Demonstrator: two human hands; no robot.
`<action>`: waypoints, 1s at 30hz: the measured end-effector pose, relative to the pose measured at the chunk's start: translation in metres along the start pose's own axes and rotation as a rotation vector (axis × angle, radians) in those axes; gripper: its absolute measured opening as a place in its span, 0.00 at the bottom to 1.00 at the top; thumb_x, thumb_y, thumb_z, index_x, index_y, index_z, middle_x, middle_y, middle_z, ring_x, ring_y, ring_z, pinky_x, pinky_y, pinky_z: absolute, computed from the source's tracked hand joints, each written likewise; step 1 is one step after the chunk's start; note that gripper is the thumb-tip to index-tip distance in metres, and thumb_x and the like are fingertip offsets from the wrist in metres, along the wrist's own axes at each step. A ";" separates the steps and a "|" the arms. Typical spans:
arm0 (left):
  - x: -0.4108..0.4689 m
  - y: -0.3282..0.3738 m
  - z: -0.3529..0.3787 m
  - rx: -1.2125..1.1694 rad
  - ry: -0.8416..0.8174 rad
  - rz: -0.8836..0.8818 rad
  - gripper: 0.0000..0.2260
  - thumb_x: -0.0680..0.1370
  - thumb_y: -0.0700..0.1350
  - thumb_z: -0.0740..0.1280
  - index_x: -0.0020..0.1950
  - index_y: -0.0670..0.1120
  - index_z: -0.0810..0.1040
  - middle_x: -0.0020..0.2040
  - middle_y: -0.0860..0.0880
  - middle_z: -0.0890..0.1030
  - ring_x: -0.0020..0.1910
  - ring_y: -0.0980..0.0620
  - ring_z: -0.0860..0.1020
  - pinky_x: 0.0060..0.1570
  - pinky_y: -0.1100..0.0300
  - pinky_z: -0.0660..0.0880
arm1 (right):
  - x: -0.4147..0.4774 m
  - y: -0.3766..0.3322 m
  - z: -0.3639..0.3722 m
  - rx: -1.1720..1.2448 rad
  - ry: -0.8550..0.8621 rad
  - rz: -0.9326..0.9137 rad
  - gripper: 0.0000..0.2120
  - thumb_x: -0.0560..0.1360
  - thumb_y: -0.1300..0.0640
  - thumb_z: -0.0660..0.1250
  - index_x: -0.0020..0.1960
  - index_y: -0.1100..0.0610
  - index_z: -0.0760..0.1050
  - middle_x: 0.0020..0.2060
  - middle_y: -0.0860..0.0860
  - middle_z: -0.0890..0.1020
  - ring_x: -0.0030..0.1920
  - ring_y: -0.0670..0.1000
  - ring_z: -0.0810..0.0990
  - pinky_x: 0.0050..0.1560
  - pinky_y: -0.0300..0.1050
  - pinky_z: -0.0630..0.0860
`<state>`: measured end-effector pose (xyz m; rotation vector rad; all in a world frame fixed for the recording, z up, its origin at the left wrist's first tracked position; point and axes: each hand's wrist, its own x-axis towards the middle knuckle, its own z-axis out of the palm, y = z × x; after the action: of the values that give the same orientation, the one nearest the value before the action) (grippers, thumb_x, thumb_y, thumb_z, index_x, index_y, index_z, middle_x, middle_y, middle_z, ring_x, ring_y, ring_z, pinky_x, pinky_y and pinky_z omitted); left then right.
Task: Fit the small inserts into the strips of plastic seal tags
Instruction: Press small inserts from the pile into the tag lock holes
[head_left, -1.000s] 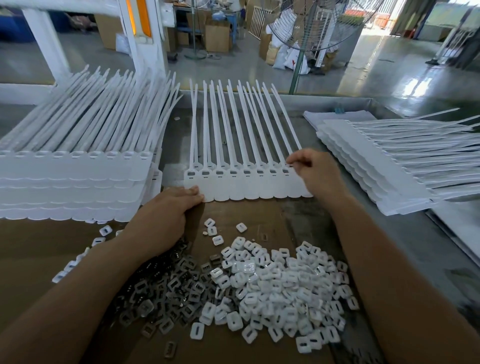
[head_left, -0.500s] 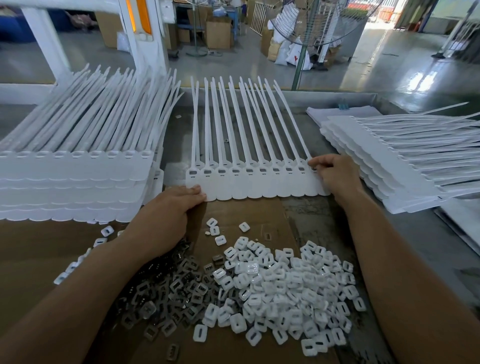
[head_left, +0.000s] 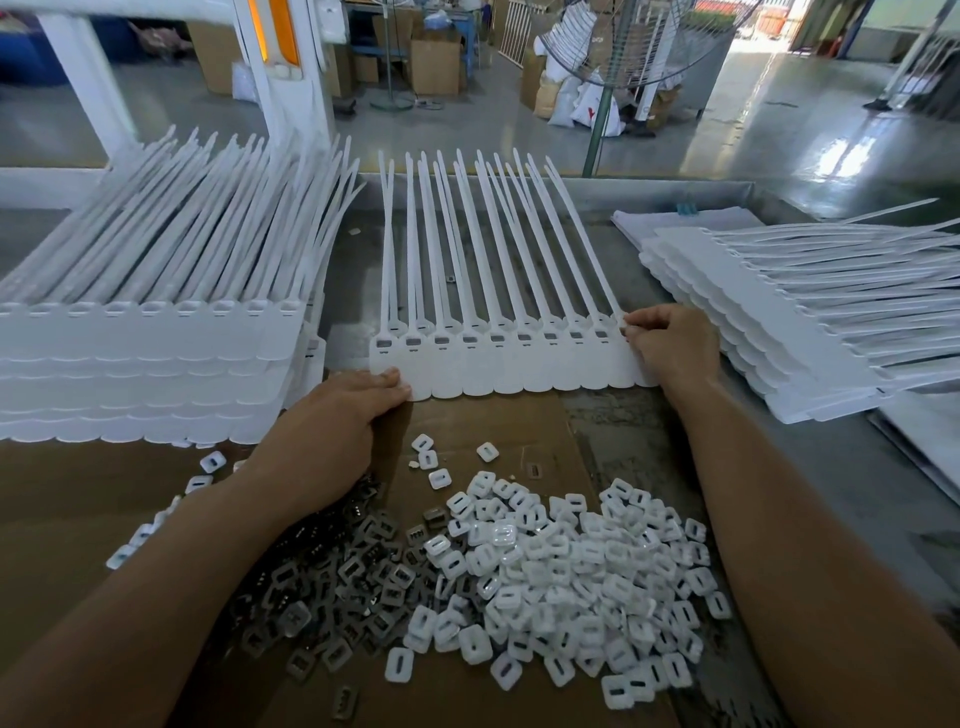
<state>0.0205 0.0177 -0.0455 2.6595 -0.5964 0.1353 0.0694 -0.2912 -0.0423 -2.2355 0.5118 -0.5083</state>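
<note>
The strip (head_left: 519, 366) of seal tags lies flat in the middle of the frame. Its joined heads form a white band along the near edge, and the long tails fan toward the top. From where I stand it looks light, thin moulded plastic. The tails look whippy and likely to tangle, and the band seems the stiffest part. So the two ends of that band are the sensible places to hold it, which is where the hands are.

The left hand (head_left: 332, 415), centre left, is palm down with its fingers nearly straight. Its tips press the strip's lower left corner onto the cardboard (head_left: 78, 493), curling round nothing. The right hand (head_left: 670, 348), centre right, has its fingers curled in and pinches the last tag at the strip's right end, just by its head. Both forearms come in from the bottom corners.

The white inserts (head_left: 561, 566) are heaped at lower centre, and the dark inserts (head_left: 332, 577) lie beside them under the left wrist. They look tiny, smooth and skittish, so I would pick them up singly with a fingertip pinch. Whether the small windows above the band are already filled, I cannot tell.

More strips sit in the left stack (head_left: 145, 364) and the right stack (head_left: 779, 322).
</note>
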 end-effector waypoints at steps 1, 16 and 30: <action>0.000 0.000 0.000 -0.002 0.002 0.000 0.24 0.76 0.31 0.54 0.69 0.49 0.68 0.71 0.53 0.64 0.71 0.55 0.59 0.66 0.68 0.48 | 0.000 0.001 0.000 0.004 -0.001 0.001 0.10 0.73 0.60 0.67 0.53 0.57 0.80 0.52 0.52 0.82 0.54 0.49 0.78 0.54 0.38 0.69; -0.001 -0.001 0.001 0.024 -0.020 -0.001 0.24 0.76 0.31 0.54 0.70 0.49 0.66 0.72 0.53 0.62 0.71 0.56 0.57 0.66 0.67 0.47 | -0.010 -0.023 -0.006 -0.106 -0.005 -0.107 0.14 0.75 0.59 0.64 0.60 0.59 0.76 0.56 0.53 0.80 0.55 0.51 0.77 0.52 0.37 0.67; -0.004 0.002 0.002 0.083 0.013 -0.010 0.22 0.78 0.35 0.55 0.69 0.52 0.67 0.68 0.52 0.65 0.64 0.52 0.66 0.58 0.61 0.65 | -0.101 -0.097 0.000 -0.230 -0.919 -0.514 0.01 0.72 0.56 0.70 0.44 0.52 0.79 0.36 0.39 0.77 0.39 0.37 0.75 0.41 0.28 0.70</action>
<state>0.0163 0.0162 -0.0474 2.7390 -0.5854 0.1785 0.0040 -0.1796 0.0120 -2.5069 -0.5088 0.3773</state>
